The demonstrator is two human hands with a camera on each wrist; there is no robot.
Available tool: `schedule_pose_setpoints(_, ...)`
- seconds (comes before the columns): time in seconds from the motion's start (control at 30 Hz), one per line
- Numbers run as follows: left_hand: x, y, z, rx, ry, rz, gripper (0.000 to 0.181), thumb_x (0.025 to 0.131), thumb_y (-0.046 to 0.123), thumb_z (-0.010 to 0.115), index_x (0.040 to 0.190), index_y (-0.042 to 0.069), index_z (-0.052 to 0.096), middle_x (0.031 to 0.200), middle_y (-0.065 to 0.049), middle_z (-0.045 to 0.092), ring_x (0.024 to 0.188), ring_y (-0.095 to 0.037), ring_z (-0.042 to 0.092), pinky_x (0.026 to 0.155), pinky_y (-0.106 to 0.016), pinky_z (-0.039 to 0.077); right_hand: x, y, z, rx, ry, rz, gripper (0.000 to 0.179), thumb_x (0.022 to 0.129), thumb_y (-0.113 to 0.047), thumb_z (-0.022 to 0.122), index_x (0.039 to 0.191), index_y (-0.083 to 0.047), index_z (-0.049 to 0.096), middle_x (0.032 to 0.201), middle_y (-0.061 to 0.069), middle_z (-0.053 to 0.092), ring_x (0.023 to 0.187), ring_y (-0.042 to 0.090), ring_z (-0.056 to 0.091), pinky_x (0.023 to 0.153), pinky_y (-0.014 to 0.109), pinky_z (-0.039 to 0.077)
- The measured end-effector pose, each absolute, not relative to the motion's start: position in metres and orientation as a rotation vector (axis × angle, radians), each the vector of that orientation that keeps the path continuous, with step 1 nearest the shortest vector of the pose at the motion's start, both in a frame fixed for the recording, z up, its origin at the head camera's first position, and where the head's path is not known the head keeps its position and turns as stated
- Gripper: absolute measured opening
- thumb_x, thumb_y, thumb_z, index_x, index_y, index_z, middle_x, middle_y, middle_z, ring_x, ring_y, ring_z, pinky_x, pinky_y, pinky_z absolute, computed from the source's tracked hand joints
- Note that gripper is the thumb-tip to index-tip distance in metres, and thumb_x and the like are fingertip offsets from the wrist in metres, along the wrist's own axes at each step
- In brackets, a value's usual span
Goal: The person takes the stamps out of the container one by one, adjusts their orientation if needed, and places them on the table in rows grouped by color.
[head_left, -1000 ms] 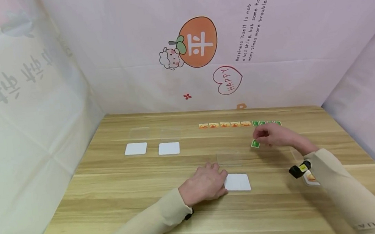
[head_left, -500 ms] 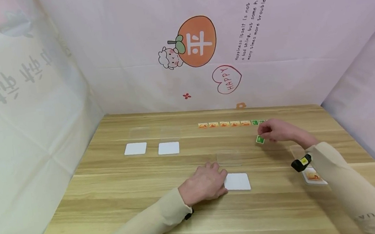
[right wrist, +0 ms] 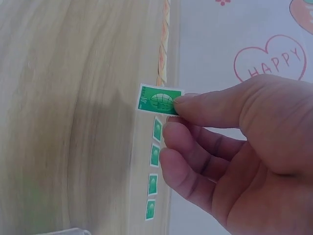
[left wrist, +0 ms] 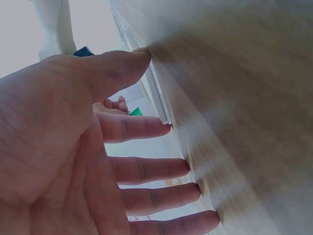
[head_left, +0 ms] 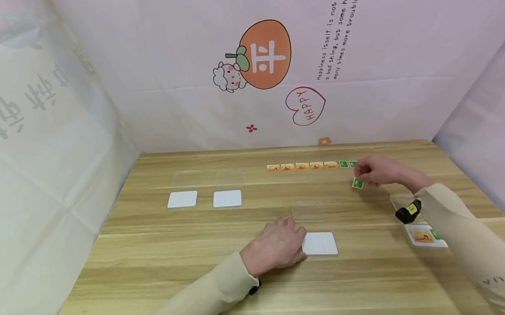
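Note:
My right hand [head_left: 379, 170] pinches a green stamp [right wrist: 160, 100] between thumb and fingers, above the table near the back row. In the right wrist view the stamp shows a globe design and faces the camera. Several more green stamps [right wrist: 152, 184] lie in a line beyond the fingers. My left hand [head_left: 276, 246] rests on the table with its fingers spread and fairly straight. Its thumb and index fingertips touch the left edge of a white card [head_left: 319, 244]. The other fingertips rest on the wood in the left wrist view.
Orange stamps [head_left: 301, 166] continue the back row to the left. Two white cards [head_left: 182, 199] and clear plastic sheets [head_left: 187, 178] lie at the left. Partly under the right forearm is a card bearing an orange-and-green picture [head_left: 422, 235]. Printed cloth [head_left: 171, 84] walls the table.
My right hand has moved a little right and away from me with the green stamp. More of the pictured card at right shows from under the forearm. My left hand stays in place.

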State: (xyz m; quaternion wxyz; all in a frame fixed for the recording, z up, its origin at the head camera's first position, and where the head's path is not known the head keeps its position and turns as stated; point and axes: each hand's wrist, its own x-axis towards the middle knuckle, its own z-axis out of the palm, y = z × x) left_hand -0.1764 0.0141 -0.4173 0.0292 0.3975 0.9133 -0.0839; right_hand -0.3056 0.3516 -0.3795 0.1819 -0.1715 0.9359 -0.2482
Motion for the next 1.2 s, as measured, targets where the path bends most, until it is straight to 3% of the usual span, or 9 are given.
schedule_pose_setpoints(0.23,-0.176,0.015,-0.417,1.217,2.829,-0.268,0.043,0.094,0.054,0.057,0.119,0.019,0.060,0.112,-0.003,0.062,0.091,-0.017,0.057,0.061,-0.029,0.052,-0.310,0.357,-0.378,-0.456,2.642,-0.682,0.009,0.097,-0.006,0.055,0.098,0.002,0.060,0.085,0.015,0.061,0.066,0.019,0.055,0.056,0.033,0.051)
schedule_pose_setpoints(0.57,-0.176,0.015,-0.417,1.220,2.828,-0.281,0.045,0.094,0.055,0.056,0.121,0.019,0.060,0.114,-0.003,0.062,0.092,-0.017,0.057,0.060,-0.029,0.052,-0.315,0.366,-0.375,-0.438,2.675,-0.636,0.011,0.098,-0.005,0.052,0.100,0.003,0.059,0.091,0.019,0.064,0.074,0.027,0.062,0.061,0.035,0.054)
schedule_pose_setpoints(1.2,-0.177,0.015,-0.417,1.205,2.821,-0.261,0.045,0.094,0.054,0.057,0.121,0.019,0.060,0.115,-0.004,0.062,0.094,-0.018,0.058,0.062,-0.030,0.053,-0.325,0.384,-0.376,-0.367,2.722,-0.643,0.012,0.096,-0.004,0.054,0.100,0.007,0.059,0.092,0.023,0.062,0.071,0.025,0.060,0.058,0.034,0.053)
